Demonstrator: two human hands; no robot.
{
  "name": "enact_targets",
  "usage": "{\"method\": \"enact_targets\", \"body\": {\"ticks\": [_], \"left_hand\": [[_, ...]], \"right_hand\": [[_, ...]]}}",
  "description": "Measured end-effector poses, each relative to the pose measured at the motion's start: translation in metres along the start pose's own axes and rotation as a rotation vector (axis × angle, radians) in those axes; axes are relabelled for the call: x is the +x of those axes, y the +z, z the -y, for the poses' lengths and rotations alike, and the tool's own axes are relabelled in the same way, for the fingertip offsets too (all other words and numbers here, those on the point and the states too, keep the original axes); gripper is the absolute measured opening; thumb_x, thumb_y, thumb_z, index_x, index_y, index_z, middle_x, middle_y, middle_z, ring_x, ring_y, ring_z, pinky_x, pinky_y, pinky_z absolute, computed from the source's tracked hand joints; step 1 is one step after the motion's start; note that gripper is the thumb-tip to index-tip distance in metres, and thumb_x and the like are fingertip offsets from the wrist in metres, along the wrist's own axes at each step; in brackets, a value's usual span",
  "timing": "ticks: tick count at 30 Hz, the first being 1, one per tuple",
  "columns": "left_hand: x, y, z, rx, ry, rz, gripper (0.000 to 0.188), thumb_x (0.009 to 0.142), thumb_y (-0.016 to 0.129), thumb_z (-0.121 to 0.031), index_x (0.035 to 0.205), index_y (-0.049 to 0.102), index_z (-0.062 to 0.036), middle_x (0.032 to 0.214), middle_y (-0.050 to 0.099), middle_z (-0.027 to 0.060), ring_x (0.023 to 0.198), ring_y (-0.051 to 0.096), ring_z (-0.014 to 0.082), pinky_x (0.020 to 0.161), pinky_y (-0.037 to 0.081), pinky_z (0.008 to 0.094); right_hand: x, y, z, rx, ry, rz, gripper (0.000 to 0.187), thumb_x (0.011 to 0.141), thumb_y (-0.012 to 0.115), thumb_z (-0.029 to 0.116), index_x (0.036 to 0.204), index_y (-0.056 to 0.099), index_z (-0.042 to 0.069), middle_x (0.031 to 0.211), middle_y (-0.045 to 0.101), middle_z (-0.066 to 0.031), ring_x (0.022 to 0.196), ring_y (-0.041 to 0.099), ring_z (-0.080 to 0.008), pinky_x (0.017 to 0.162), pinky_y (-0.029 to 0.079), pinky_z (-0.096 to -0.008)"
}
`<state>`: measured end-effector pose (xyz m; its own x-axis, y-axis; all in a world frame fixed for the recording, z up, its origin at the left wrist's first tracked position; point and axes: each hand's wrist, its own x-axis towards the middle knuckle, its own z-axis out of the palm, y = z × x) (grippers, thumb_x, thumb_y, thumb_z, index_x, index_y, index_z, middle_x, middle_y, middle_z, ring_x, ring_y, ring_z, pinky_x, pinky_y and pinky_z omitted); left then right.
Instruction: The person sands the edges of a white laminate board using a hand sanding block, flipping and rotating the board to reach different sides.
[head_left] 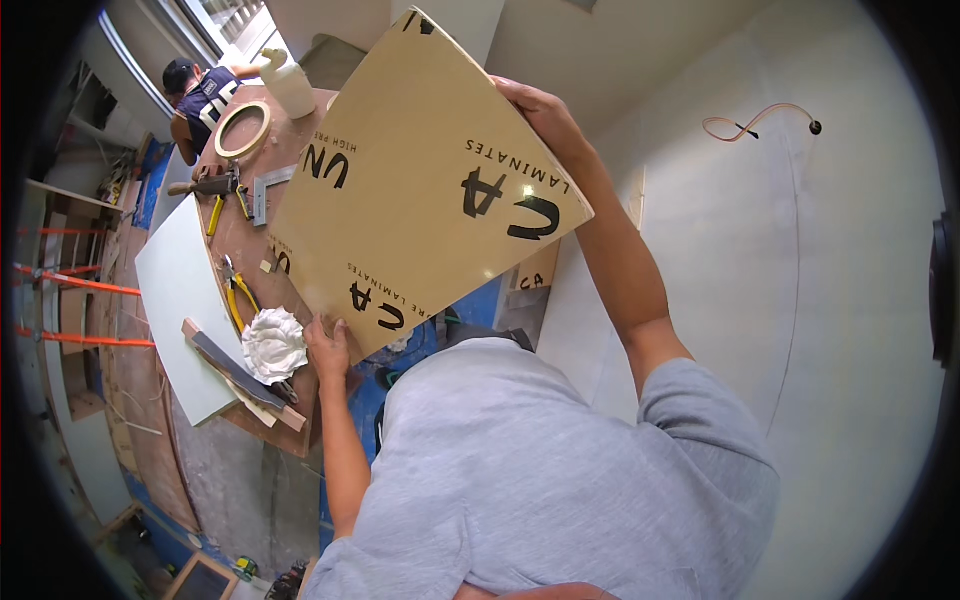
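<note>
A tan laminate panel (400,205) with dark printed lettering is tilted up in front of me, over the near side of the workbench. My right hand (540,112) grips its far right edge, with the fingertips curled over and the rest of the fingers behind the board. At the lower left corner, my left hand (328,348) is closed on the panel's edge. Right beside that hand lies a crumpled white cloth or paper wad (273,345). Yellow-handled pliers (237,292) rest just beyond the wad.
The brown workbench (230,255) carries a tape roll (243,130), a spray bottle (288,88), a metal square (266,195), a white sheet (180,300) and wood strips (245,375). Another person (205,100) is at the far left. A pale wall (720,260) stands at right with a dangling cable (760,122).
</note>
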<state>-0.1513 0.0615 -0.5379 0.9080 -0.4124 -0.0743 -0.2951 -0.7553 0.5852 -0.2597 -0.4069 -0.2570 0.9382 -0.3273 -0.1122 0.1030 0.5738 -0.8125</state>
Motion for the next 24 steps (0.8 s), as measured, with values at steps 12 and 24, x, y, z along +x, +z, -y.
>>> {"method": "enact_targets", "body": {"ticks": [12, 24], "left_hand": [[-0.001, 0.004, 0.008, -0.001, 0.042, 0.059, 0.05, 0.098, 0.067, -0.028, 0.137, 0.059, 0.0024, 0.131, 0.059, 0.0279, 0.123, 0.056, 0.0433, 0.108, 0.045, 0.047], [0.03, -0.084, -0.192, -0.33, 0.49, -0.102, 0.044, 0.099, 0.065, -0.017, 0.139, 0.06, 0.0005, 0.149, 0.052, 0.0222, 0.135, 0.054, 0.0347, 0.103, 0.051, 0.0425]], "right_hand": [[0.011, -0.026, -0.01, -0.027, -0.024, 0.109, 0.044, 0.107, 0.051, 0.029, 0.137, 0.058, -0.004, 0.111, 0.07, -0.0109, 0.09, 0.071, -0.0141, 0.076, 0.06, -0.0297], [0.002, 0.051, 0.0, 0.1, -0.017, 0.133, 0.084, 0.106, 0.029, 0.067, 0.146, 0.05, -0.003, 0.112, 0.073, -0.0102, 0.082, 0.071, -0.0095, 0.078, 0.06, -0.026]]}}
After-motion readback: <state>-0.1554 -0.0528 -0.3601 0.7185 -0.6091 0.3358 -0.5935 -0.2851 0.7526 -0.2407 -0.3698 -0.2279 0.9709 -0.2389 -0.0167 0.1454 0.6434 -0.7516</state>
